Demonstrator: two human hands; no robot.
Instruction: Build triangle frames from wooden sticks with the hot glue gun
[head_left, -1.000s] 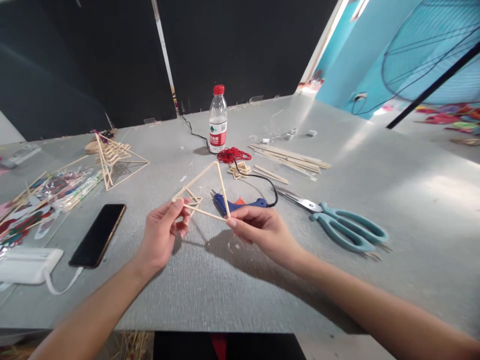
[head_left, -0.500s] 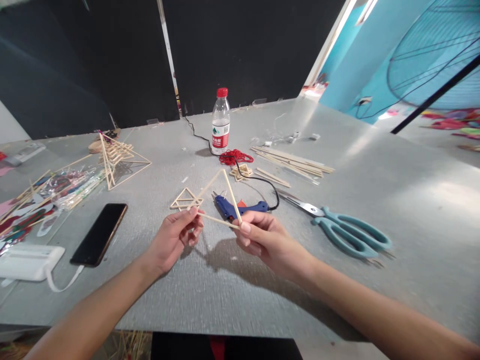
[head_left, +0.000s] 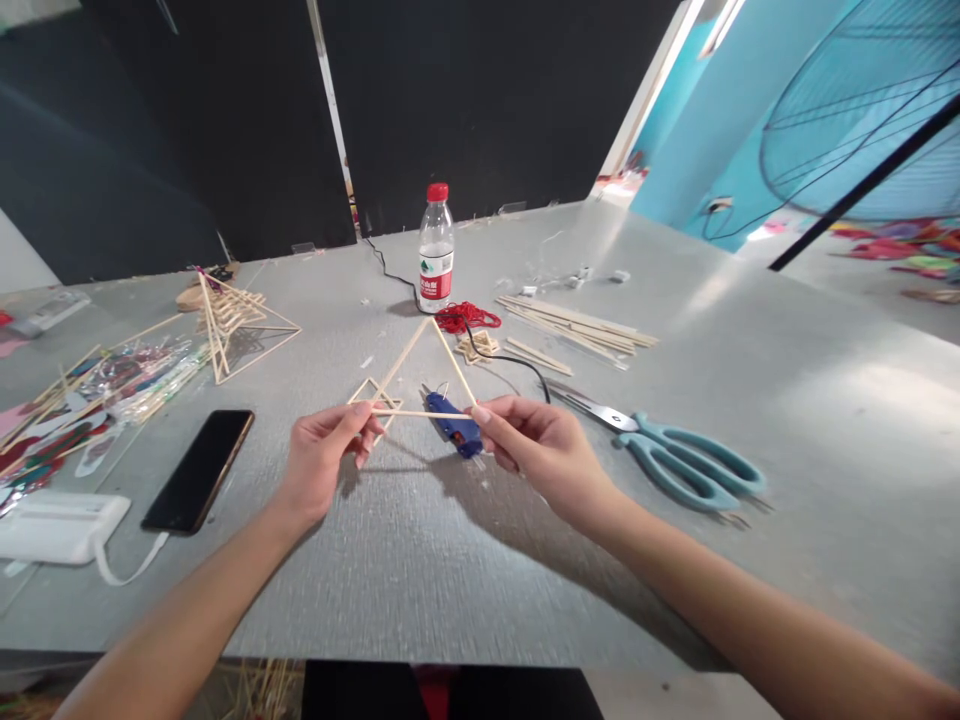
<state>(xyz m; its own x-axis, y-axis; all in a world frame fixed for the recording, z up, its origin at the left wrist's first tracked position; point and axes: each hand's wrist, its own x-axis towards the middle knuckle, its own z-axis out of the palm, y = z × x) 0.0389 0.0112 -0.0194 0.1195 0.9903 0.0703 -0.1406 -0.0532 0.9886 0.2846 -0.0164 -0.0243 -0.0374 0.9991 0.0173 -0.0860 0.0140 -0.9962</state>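
Stick triangle (head_left: 426, 413) – three pale thin rods joined at the corners, held up above the grey surface (head_left: 375, 580), apex pointing away from the person. Left hand (head_left: 319, 460) at the near left corner, its fingers (head_left: 365, 440) closed on the wood in a pinch. Right hand (head_left: 544, 445) at the near right corner, fingers likewise pinching; the near rod spans the gap between the two hands.

Beyond and below the triangle, a blue glue gun (head_left: 454, 420) lies on the surface, part of it hidden by the right hand; I cannot see whether they touch. Partly behind the triangle's left side, a smaller stick frame (head_left: 386, 391).

Farther out: a small stack of short sticks (head_left: 478, 347) with a black cable (head_left: 527, 363) running by it, a heap of red cord (head_left: 469, 317), and just behind that a red-capped bottle (head_left: 436, 255), upright. Loose sticks (head_left: 577, 325) lie to the right of the cord. Scissors (head_left: 640, 430) with blue-green handles rest right of the right hand.

Off to the left – a dark-screened phone (head_left: 199, 470), a white cable (head_left: 124, 578) at its near end, a white box (head_left: 64, 525) beside it. Past these stands a larger stick structure (head_left: 225, 320).
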